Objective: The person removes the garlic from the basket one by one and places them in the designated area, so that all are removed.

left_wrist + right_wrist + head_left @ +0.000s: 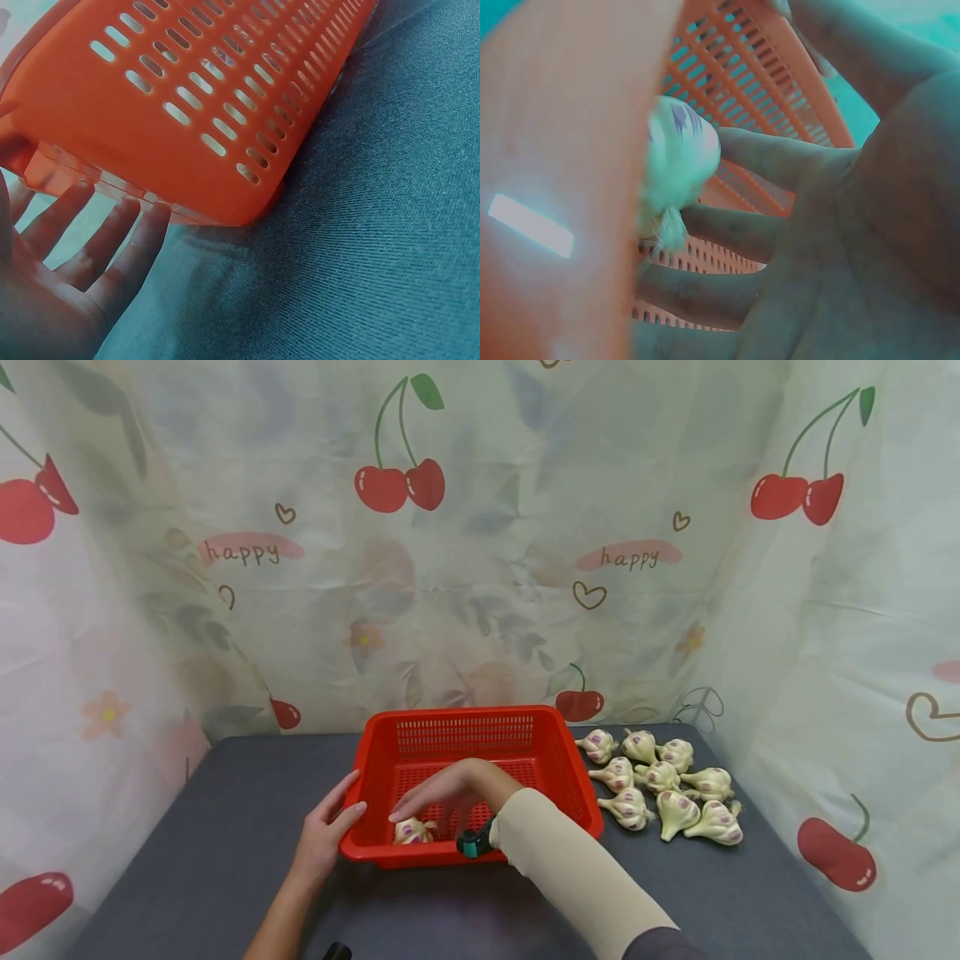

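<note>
A red plastic basket [566,760] with slotted walls stands on the table. At its left end my left hand [326,833] touches the rim with thumb and index finger. In the left wrist view, the other fingers [109,236] reach nearly straight to the basket's outer end wall. My right hand [442,787] is inside the basket, stretched over a garlic bulb [411,833] in the near left corner. The right wrist view shows its fingers extended, one fingertip right at the bulb's pale, purple-marked side. Part of that bulb is hidden behind a blurred red surface.
Several more garlic bulbs [678,814] lie in a loose group on the dark grey table [225,827], close to the basket's right side. A cherry-printed curtain [480,568] surrounds the table at the back and sides. A small black object [337,952] shows at the bottom edge.
</note>
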The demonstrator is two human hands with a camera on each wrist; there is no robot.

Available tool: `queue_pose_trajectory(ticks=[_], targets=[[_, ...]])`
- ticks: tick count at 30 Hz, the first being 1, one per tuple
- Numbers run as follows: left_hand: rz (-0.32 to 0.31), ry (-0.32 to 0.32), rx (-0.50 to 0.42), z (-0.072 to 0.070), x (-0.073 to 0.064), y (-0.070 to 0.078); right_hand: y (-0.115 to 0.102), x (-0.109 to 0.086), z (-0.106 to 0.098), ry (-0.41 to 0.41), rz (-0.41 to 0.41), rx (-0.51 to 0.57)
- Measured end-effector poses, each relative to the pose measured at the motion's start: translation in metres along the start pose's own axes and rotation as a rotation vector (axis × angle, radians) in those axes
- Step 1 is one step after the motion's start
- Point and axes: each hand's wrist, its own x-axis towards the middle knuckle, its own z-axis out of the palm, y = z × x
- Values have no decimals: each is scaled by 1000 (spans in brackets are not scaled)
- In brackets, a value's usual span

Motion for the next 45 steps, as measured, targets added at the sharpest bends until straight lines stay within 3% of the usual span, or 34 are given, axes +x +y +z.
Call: queue_pose_trajectory(ticks=[13, 22, 29, 36, 45], targets=[[8, 4, -15, 1, -1, 2, 1, 8, 8, -33, -102, -27], [-7, -4, -30, 2, -2, 4, 1, 6, 9, 38, -167, -47], [-10, 0, -30, 1, 0, 3, 5, -4, 3, 141, -227, -33], [-8, 0, -28, 0, -1, 3, 14, -21, -7, 261, -316, -119], [12, -9, -35, 0, -2, 4, 28, -42, -22, 403, -405, -118]])
